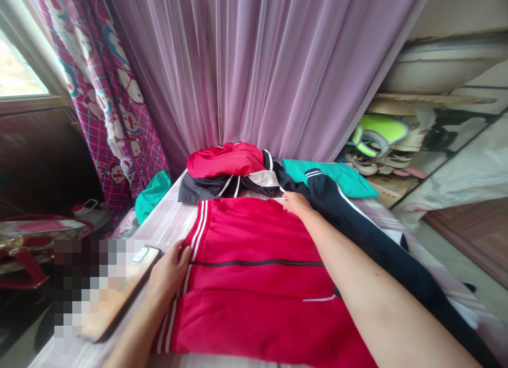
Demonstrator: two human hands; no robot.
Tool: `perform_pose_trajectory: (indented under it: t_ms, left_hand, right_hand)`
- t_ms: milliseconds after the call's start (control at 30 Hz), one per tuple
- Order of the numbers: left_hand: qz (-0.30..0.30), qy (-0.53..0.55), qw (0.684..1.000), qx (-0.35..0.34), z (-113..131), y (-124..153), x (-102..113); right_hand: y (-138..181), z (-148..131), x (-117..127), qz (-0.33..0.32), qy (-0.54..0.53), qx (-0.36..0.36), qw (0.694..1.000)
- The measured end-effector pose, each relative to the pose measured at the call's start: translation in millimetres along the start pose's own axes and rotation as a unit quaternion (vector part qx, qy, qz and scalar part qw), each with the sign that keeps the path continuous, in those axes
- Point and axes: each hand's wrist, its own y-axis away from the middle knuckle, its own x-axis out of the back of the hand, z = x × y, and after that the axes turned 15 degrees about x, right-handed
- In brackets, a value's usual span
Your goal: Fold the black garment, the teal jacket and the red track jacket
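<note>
A red track jacket (pixel 254 280) is spread out in front of me, its dark zip running across the middle and its white-striped hem at the left. One dark sleeve (pixel 357 227) with white stripes stretches out to the right. At the striped hem, my left hand (pixel 172 267) is closed on the edge of the jacket, with some fingers hidden. My right hand (pixel 296 204) reaches to the far side and pinches the jacket near its white-piped edge.
A pile of red and dark clothes (pixel 230 161) lies beyond the jacket. Beside it is folded teal cloth (pixel 329 177). A phone (pixel 127 291) rests near my left forearm. Purple curtains (pixel 254 66) hang behind the table (pixel 170 212). Shoes (pixel 365 164) fill a rack at right.
</note>
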Motion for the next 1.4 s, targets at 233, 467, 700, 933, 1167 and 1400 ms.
perform_pose_trajectory:
  t_ms: [233,467,700,933,1167,1400]
  left_hand:
    - [-0.004,0.027,1.000,0.006,-5,-1,-9]
    - [0.022,0.074,0.997,-0.014,-3,0,-14]
    - [0.044,0.089,0.994,-0.048,6,12,-11]
    - [0.047,0.109,0.993,-0.028,6,15,-16]
    - [0.029,0.064,0.995,-0.076,9,17,-12]
    - [-0.058,0.141,0.985,-0.079,-6,-5,-4]
  right_hand:
    - [-10,-4,-32,0.114,0.035,-0.097,0.988]
    - [6,-63,-21,0.117,-0.021,0.075,0.990]
    - [-32,-177,-26,0.006,-0.068,0.248,0.966]
    - [-55,-201,-44,-0.035,-0.061,0.233,0.970]
    - [-48,-202,-83,0.054,-0.038,0.165,0.984]
    - [-11,-181,-56,0.053,-0.111,0.249,0.961]
